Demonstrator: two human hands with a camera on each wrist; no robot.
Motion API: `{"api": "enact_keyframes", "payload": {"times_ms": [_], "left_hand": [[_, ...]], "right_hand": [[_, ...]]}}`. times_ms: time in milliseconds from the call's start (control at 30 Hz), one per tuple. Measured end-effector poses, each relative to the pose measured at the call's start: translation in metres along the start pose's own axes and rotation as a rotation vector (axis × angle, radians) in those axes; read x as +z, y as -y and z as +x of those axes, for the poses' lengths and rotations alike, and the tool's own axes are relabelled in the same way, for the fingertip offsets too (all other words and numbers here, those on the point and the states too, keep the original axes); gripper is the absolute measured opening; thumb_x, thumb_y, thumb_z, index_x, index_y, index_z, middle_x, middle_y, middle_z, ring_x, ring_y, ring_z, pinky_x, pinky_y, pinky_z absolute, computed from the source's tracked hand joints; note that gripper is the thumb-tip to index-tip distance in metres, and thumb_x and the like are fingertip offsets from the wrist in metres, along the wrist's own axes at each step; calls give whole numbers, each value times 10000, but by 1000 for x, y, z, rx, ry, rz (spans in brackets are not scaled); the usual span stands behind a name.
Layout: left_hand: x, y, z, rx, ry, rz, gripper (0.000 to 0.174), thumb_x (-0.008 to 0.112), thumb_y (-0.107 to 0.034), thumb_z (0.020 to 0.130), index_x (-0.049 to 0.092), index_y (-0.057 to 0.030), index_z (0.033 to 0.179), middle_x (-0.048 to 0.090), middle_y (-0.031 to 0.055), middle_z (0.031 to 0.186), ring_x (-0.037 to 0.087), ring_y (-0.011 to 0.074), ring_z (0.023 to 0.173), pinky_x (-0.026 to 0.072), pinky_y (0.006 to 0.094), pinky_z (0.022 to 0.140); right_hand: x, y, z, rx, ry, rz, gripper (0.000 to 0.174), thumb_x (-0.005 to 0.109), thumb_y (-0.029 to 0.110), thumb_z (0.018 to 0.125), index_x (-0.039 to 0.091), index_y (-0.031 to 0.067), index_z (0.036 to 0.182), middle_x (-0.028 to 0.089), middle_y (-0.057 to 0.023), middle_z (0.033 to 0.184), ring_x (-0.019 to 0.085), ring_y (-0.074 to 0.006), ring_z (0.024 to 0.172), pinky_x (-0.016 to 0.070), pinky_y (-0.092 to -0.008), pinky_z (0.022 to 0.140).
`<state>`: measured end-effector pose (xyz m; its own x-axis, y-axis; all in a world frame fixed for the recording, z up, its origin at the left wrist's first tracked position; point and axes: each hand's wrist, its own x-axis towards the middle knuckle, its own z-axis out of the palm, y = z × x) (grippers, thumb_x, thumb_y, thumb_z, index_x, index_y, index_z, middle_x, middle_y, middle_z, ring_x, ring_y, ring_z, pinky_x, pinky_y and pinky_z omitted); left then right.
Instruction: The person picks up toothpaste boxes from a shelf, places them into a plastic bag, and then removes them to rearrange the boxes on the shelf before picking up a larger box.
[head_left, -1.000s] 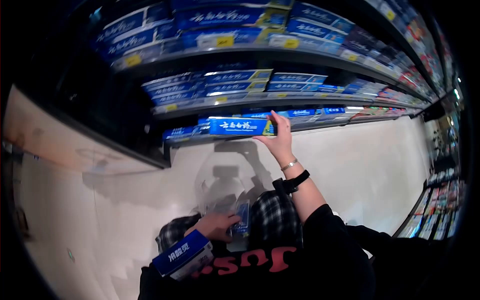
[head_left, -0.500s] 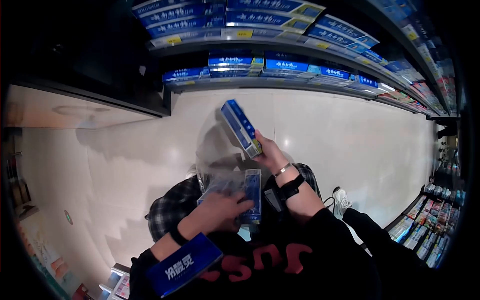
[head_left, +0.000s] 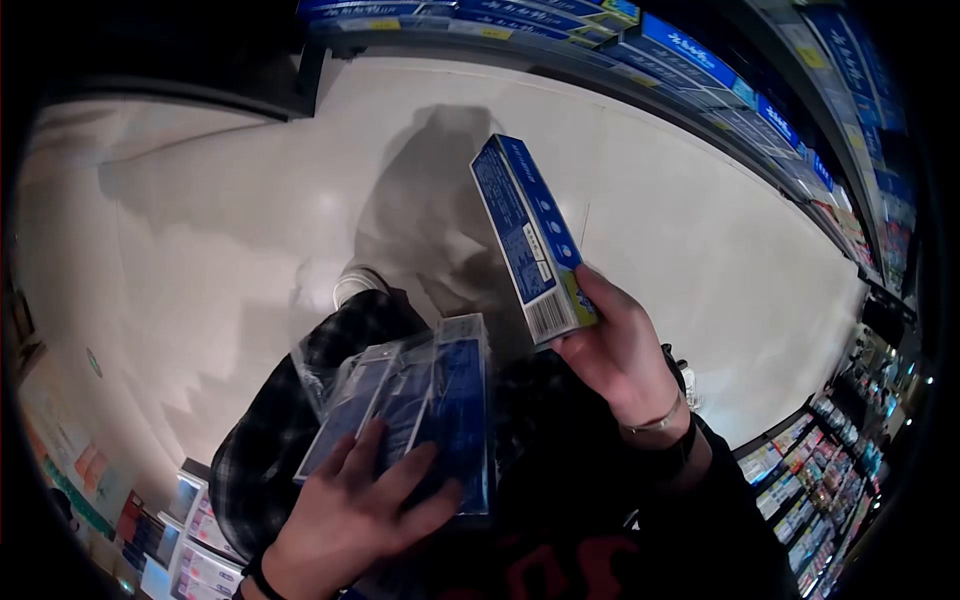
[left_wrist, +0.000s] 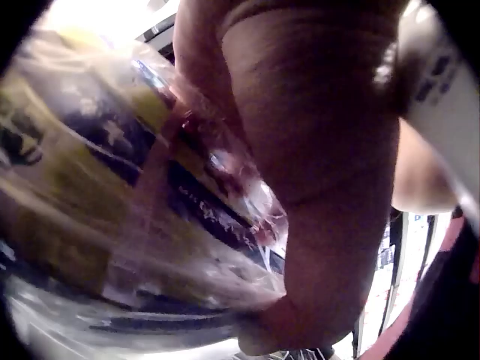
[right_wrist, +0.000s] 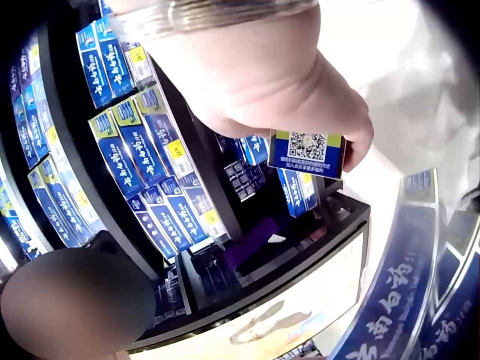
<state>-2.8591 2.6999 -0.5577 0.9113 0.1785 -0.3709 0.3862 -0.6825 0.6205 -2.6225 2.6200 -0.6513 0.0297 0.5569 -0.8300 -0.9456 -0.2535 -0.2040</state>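
My right hand [head_left: 625, 345] grips one end of a blue toothpaste box [head_left: 515, 225], thumb on its upper face. The box tilts up and away, its barcode end toward me. In the right wrist view, the box's end [right_wrist: 307, 154] carries a QR code. My left hand [head_left: 350, 510] rests with spread fingers on several blue toothpaste boxes [head_left: 455, 410] in clear plastic, over my lap. The left wrist view has a finger [left_wrist: 330, 247] against the wrapped boxes [left_wrist: 97, 202], whose undersides are hidden in the head view.
Shelves of blue toothpaste boxes [head_left: 690, 50] curve along the top and right. More shelved goods [head_left: 810, 490] stand at lower right, with a display of boxes [head_left: 200, 540] at lower left. The pale floor [head_left: 690, 230] shows beyond my knees. A shoe [head_left: 360, 288] is just past the plaid trousers.
My right hand has brought the toothpaste box back from the shelf and turned it to show its printed side and barcode. My left hand remains on the wrapped boxes. The view has tilted down.
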Motion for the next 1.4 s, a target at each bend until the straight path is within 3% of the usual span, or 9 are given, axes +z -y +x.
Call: {"api": "enact_keyframes", "payload": {"times_ms": [233,333,500,533,667,833,933,1100,1400], "left_hand": [[4,20,-21,-62,-23,-64,460,706,-187,545,576,-133,982,555,113,1087,542,380,979,478,448,796],[24,28,-33,-160,-48,-58,342,679,-288,604,556,-239,918,572,62,1024,598,395,872,531,468,698],[32,33,-49,-232,-94,-172,416,686,-182,572,563,-150,969,541,112,1099,527,417,985,485,476,763],[39,34,-55,-246,-92,-130,407,716,-376,587,539,-210,913,566,83,1011,584,418,895,525,487,686],[40,27,-70,-272,-56,-162,276,641,-293,715,529,-256,964,540,66,1061,585,426,898,525,511,690],[39,25,-66,-232,-147,-175,447,705,-209,552,564,-137,971,540,110,1106,526,403,996,491,456,759],[34,27,-74,-219,-170,-116,491,732,-211,527,564,-121,980,555,113,1086,543,374,973,495,430,752],[14,16,-67,-210,-291,-135,486,695,-433,579,594,-198,992,577,57,1025,601,344,870,526,397,690],[-3,0,-34,-222,-744,-163,520,797,-279,449,553,-113,877,598,60,927,638,256,760,553,331,616]], "right_hand": [[12,-16,0,32,-48,-20,366,346,264,946,418,30,1219,547,-114,1121,542,-233,1001,442,-368,837],[8,-15,-3,33,-47,-49,427,388,299,929,395,12,1245,544,-127,1131,543,-256,1009,448,-399,852],[5,46,31,66,-188,-423,375,467,231,907,445,-26,1179,596,-151,1016,628,-181,807,536,-261,670],[1,64,46,83,-135,-454,370,470,228,906,446,-26,1174,595,-150,1009,628,-177,796,540,-260,670],[7,109,96,-31,-105,-629,317,471,233,907,471,-1,1121,595,-114,970,616,-177,833,541,-298,703],[9,127,122,-210,-7,-685,280,495,258,899,526,14,1032,579,-74,1001,582,-169,868,481,-283,773],[9,85,113,-1187,-2,-1737,464,630,142,785,470,4,1198,530,-147,1086,517,-267,977,424,-322,844],[36,97,94,-1874,94,-2050,551,622,-41,586,524,39,1122,522,-99,1021,489,-282,935,426,-409,882],[59,180,122,-1940,-191,-2025,499,687,-3,581,526,82,1045,452,-145,1060,434,-351,1059,421,-406,892]]}}
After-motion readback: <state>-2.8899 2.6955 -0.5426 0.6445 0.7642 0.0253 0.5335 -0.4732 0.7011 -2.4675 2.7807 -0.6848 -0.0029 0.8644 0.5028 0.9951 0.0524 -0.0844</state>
